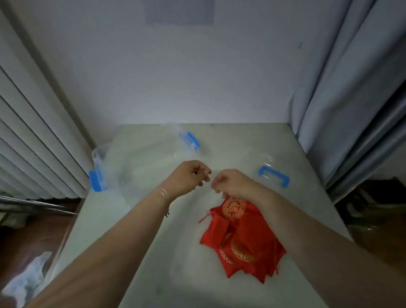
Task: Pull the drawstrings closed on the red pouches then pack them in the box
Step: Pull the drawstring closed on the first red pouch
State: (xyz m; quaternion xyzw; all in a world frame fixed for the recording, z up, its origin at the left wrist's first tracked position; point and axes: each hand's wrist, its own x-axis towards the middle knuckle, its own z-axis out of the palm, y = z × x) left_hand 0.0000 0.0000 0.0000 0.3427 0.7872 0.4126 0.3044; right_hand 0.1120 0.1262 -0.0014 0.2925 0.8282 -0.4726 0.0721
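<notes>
At the far left of the pale table (pixel 98 221) stands a clear plastic box (pixel 118 164) with blue clips, one clip on its near-left side (pixel 95 181) and another on its far side (pixel 189 140); its walls are blurred and hard to trace. Just right of it, above the table's middle, the left hand (pixel 187 177) is raised with its fingers curled and the fingertips pinched together. What it pinches is too thin and blurred to see, so I cannot tell whether it holds a drawstring. A thin bracelet (pixel 162 194) circles that wrist.

Close beside it, nearly touching, the right hand (pixel 231 183) is curled as well, and it holds the gathered top of a red pouch (pixel 233 208) with a round gold pattern, which hangs just under the fingers. Below that pouch lies a heap of red pouches (pixel 242 245) on the table — flat, overlapping, gold print showing on some, tassel ends sticking out at the left edge.

Farther right lies a clear lid (pixel 269 160) with a blue handle (pixel 275 177), flat on the table and apart from the box. Grey curtains (pixel 351 101) hang at the right edge — pale blinds on the left side.
</notes>
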